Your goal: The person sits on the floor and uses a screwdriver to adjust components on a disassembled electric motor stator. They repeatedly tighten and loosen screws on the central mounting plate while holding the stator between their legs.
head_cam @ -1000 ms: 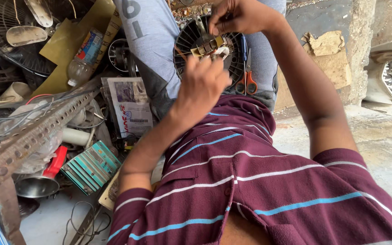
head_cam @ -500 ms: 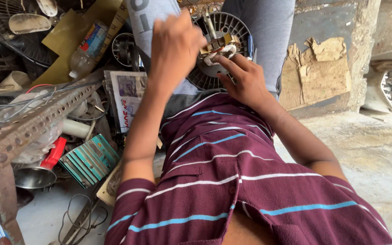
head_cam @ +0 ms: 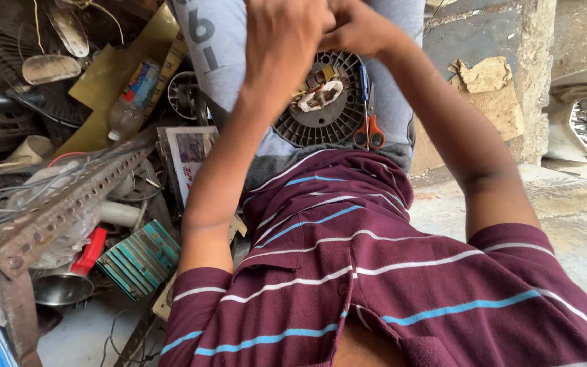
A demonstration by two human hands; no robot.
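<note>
On the person's lap, a round black ribbed fan motor housing [head_cam: 324,109] lies open, copper windings exposed, orange-handled scissors [head_cam: 368,112] at its right edge, while left hand [head_cam: 287,44] and right hand [head_cam: 358,27] meet above it, finger positions undeterminable; reassembly appears outstanding.

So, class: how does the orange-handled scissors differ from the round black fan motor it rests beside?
The scissors is slim and long, with bright orange handles; the fan motor is a wide, round, black slotted disc. The scissors is closed and plain; the fan motor shows copper and white windings at its centre. Both rest on the person's lap.
</note>
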